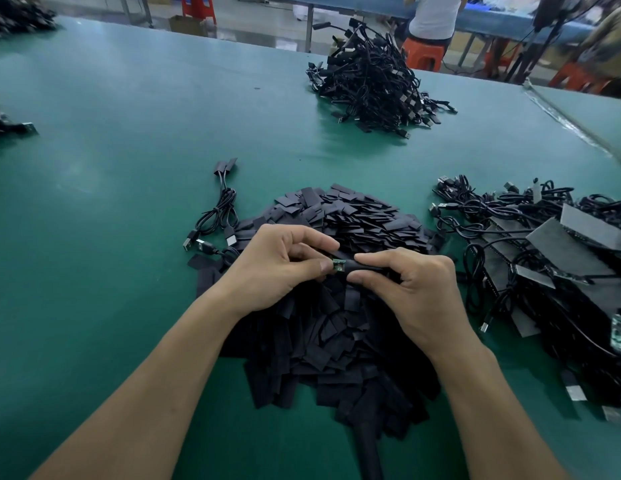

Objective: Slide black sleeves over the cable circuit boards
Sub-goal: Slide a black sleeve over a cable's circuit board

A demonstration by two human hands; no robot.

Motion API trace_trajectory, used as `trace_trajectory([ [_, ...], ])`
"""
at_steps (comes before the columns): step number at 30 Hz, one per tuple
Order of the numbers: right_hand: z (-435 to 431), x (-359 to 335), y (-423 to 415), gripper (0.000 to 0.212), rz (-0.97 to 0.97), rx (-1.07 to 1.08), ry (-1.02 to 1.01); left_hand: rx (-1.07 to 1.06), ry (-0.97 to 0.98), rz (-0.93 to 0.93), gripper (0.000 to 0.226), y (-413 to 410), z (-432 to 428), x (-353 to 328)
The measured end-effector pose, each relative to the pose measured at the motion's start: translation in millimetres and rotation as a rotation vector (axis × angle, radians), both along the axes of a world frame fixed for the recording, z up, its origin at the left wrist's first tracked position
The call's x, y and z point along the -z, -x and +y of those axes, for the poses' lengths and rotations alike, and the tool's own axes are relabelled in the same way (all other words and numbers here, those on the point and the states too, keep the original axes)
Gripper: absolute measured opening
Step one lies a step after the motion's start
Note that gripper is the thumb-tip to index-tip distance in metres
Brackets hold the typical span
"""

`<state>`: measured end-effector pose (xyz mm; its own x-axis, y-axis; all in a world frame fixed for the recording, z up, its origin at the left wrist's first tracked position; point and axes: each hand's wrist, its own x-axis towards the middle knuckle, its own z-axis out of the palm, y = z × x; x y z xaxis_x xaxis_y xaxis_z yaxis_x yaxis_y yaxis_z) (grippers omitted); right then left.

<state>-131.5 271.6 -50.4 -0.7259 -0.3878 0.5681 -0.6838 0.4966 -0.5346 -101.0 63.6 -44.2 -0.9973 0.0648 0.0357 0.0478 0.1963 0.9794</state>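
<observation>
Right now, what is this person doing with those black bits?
A person is fitting a black sleeve over a cable's green circuit board. The left hand pinches the board, the right hand pinches the sleeve; the board's end shows bare between them. They work above a pile of loose sleeves on a green table, with tangled cables at the right.

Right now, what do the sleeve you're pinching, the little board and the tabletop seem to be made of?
The black sleeve looks like thin matte rubber or heat-shrink plastic: dull and pliable-looking. The circuit board seems rigid green laminate with small metallic parts. The table surface is probably a rubber or vinyl mat: smooth green with soft sheen.
</observation>
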Motion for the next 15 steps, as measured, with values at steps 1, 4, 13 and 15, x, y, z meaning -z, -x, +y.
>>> trace_trajectory([
  [1,-0.5,0.3,-0.2,0.027,0.012,-0.009,0.003,0.001,0.0,-0.001,0.022,0.0,-0.2,0.0],
  [4,-0.8,0.3,0.5,0.028,0.022,-0.04,0.002,0.016,0.005,-0.01,0.023,0.3,-0.4,0.5],
  [13,-5.0,0.5,0.2,0.027,-0.001,-0.069,-0.041,0.057,0.032,-0.01,0.024,0.5,-1.8,0.8],
  [15,-5.1,0.2,0.0,0.028,-0.005,-0.07,-0.048,0.059,0.031,-0.008,0.025,0.6,-1.9,1.0],
])
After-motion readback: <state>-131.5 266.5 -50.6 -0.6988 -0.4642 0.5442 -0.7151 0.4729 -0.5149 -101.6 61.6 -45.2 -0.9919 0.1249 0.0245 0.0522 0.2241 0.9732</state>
